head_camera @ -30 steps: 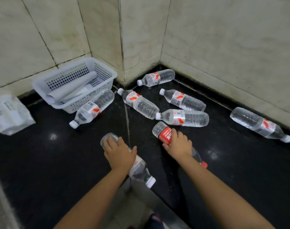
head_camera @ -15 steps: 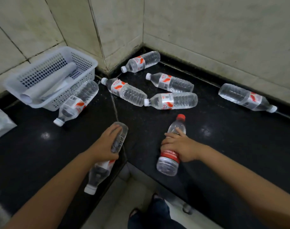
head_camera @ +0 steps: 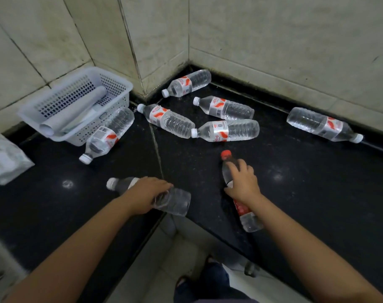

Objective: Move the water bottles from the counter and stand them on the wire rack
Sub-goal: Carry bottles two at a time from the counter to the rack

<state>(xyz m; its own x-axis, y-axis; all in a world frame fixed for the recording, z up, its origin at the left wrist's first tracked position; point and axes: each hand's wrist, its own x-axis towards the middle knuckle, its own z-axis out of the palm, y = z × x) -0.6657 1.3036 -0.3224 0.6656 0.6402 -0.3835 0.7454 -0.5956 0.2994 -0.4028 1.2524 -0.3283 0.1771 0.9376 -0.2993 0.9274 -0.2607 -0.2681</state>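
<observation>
My left hand [head_camera: 148, 193] grips a clear white-capped bottle [head_camera: 175, 201] held sideways, cap to the left, above the counter's front edge. My right hand [head_camera: 243, 184] grips a red-capped, red-labelled bottle [head_camera: 247, 217], cap pointing away, base toward me. Several more white-capped bottles lie flat on the black counter [head_camera: 306, 182]: one by the basket [head_camera: 108, 133], one in the corner [head_camera: 187, 83], three in the middle, such as one [head_camera: 226, 130], and one at the right wall [head_camera: 321, 124]. The wire rack is out of view.
A white perforated basket [head_camera: 77, 101] with rolled paper stands at the back left. A white plastic bag [head_camera: 5, 158] lies at the far left. Tiled walls close the back corner. Below the counter edge are floor and my feet [head_camera: 208, 281].
Both hands have turned their bottles: the left one now lies sideways with the cap to the left, the right one stays cap-away. The view shifted slightly.
</observation>
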